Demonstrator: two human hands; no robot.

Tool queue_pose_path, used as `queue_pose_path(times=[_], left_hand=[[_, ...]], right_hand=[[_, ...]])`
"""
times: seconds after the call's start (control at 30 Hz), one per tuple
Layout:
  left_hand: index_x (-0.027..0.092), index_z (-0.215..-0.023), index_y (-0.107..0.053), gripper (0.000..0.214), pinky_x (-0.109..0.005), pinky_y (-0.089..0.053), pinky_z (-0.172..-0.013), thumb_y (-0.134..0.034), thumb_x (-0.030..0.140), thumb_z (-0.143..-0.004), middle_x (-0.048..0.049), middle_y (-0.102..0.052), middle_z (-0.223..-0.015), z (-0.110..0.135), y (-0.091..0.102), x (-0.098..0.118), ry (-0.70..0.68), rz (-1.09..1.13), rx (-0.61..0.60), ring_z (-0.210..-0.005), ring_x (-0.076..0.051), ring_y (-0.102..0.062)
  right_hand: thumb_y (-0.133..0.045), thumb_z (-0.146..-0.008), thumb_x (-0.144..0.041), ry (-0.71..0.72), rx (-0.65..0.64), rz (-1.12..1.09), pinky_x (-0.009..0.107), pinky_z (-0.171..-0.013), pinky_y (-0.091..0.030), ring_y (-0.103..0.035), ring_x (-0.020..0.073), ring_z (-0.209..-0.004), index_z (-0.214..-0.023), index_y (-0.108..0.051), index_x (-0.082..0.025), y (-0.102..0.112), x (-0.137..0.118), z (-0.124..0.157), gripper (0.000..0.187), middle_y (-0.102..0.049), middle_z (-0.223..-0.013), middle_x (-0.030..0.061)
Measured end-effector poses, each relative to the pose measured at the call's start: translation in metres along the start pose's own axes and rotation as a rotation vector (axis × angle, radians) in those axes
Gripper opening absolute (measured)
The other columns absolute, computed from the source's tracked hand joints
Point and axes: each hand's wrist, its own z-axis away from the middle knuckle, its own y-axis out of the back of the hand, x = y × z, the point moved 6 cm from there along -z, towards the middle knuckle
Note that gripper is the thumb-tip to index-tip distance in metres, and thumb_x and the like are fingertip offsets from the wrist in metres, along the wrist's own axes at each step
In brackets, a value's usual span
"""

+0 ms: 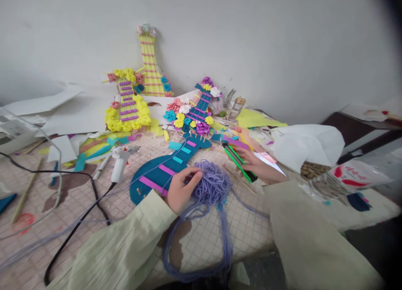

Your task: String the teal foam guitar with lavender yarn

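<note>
My left hand is closed in a pinch at the edge of a tangled bundle of purple yarn; its fingertips are partly hidden. Long loops of that yarn hang over the table's front edge. Beneath and beyond this hand lies a dark teal guitar-shaped cutout with pink and light-blue strips across it and small pegs at both ends. One yarn strand runs along its length. On the right, my right hand grips a green and black utility knife, held slanted above the table.
A white glue gun with a black cord stands left of the cutout. Several decorated paper instruments lean at the back wall. Paper scraps litter the tiled table. A plastic bag of peanuts lies at right.
</note>
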Motion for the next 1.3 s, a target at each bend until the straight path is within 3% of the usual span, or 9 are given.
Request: queue_pose_path(times=[0.13, 0.23, 0.43, 0.57, 0.73, 0.9, 1.07, 1.17, 1.3], left_hand=[[0.014, -0.091, -0.066, 0.025, -0.027, -0.046, -0.070, -0.050, 0.028, -0.077, -0.0059, -0.069, -0.088, -0.002, 0.006, 0.000, 0.017, 0.021, 0.024, -0.079, -0.018, -0.060], [0.014, -0.093, -0.064, 0.028, -0.027, -0.046, -0.070, -0.041, 0.021, -0.078, -0.0053, -0.068, -0.089, -0.005, 0.012, 0.005, -0.011, -0.045, 0.021, -0.076, -0.016, -0.059], [0.013, -0.103, -0.058, 0.040, -0.032, -0.044, -0.081, -0.039, 0.008, -0.067, -0.0079, -0.063, -0.101, -0.010, 0.021, 0.013, -0.103, -0.412, -0.077, -0.090, -0.019, -0.056], [0.013, -0.112, -0.054, 0.043, -0.041, -0.035, -0.093, -0.048, 0.014, -0.070, -0.0086, -0.064, -0.100, -0.009, 0.017, 0.010, -0.170, -0.801, -0.255, -0.101, -0.024, -0.053], [0.017, -0.076, -0.064, 0.028, -0.036, -0.041, -0.073, -0.039, 0.027, -0.083, -0.0031, -0.062, -0.062, -0.014, 0.028, 0.001, -0.047, -1.088, -0.407, -0.064, -0.019, -0.058], [0.017, -0.067, -0.063, 0.039, -0.025, -0.038, -0.057, -0.035, 0.036, -0.087, -0.0015, -0.057, -0.058, -0.012, 0.022, 0.014, -0.147, -0.787, -0.517, -0.058, -0.015, -0.054], [0.019, -0.074, -0.066, 0.021, -0.026, -0.042, -0.067, -0.058, 0.038, -0.074, -0.0031, -0.058, -0.075, -0.003, 0.010, 0.020, -0.255, -0.556, -0.662, -0.071, -0.016, -0.055], [0.018, -0.067, -0.063, 0.019, -0.026, -0.041, -0.068, -0.057, 0.033, -0.076, -0.0030, -0.056, -0.072, -0.006, 0.014, 0.026, -0.267, -0.446, -0.625, -0.071, -0.015, -0.054], [0.016, -0.072, -0.057, 0.024, -0.026, -0.042, -0.071, -0.050, 0.038, -0.080, -0.0028, -0.058, -0.075, -0.019, 0.033, 0.032, -0.158, -0.080, -0.354, -0.074, -0.014, -0.054]], right_hand=[[-0.054, -0.069, -0.017, -0.050, 0.058, 0.331, 0.042, -0.087, -0.046, -0.056, 0.0236, -0.103, -0.102, -0.057, -0.017, 0.004, 0.006, -0.023, 0.033, -0.060, -0.109, 0.0116], [-0.052, -0.076, -0.028, 0.087, 0.201, 0.403, 0.045, -0.092, -0.041, -0.056, 0.0232, -0.102, -0.100, -0.059, -0.018, -0.007, -0.024, -0.011, 0.027, -0.061, -0.108, 0.0102], [-0.061, -0.069, -0.049, 0.488, 0.138, 0.454, 0.043, -0.101, -0.033, -0.040, 0.0250, -0.119, -0.124, -0.042, -0.023, -0.072, -0.091, 0.052, 0.064, -0.044, -0.128, 0.0080], [-0.066, -0.065, -0.047, 0.492, 0.107, 0.573, 0.049, -0.103, -0.028, -0.036, 0.0278, -0.121, -0.129, -0.035, -0.024, -0.099, -0.080, 0.062, 0.075, -0.041, -0.129, 0.0094], [-0.056, -0.073, -0.019, 0.430, 0.138, 0.493, 0.041, -0.101, -0.034, -0.041, 0.0219, -0.118, -0.129, -0.034, -0.023, -0.099, -0.059, 0.057, 0.060, -0.045, -0.126, 0.0079], [-0.051, -0.066, -0.008, 0.437, 0.221, 0.445, 0.043, -0.100, -0.034, -0.045, 0.0233, -0.115, -0.122, -0.042, -0.024, -0.086, -0.058, 0.057, 0.059, -0.050, -0.121, 0.0077], [-0.051, -0.066, -0.009, 0.455, 0.275, 0.432, 0.045, -0.098, -0.035, -0.046, 0.0243, -0.113, -0.121, -0.043, -0.024, -0.077, -0.064, 0.057, 0.058, -0.051, -0.118, 0.0077], [-0.050, -0.065, -0.008, 0.461, 0.298, 0.434, 0.043, -0.097, -0.037, -0.047, 0.0233, -0.111, -0.119, -0.044, -0.024, -0.073, -0.071, 0.058, 0.057, -0.052, -0.116, 0.0069], [-0.049, -0.065, -0.006, 0.483, 0.346, 0.481, 0.041, -0.097, -0.036, -0.047, 0.0228, -0.111, -0.117, -0.046, -0.024, -0.067, -0.080, 0.059, 0.056, -0.053, -0.114, 0.0064]])
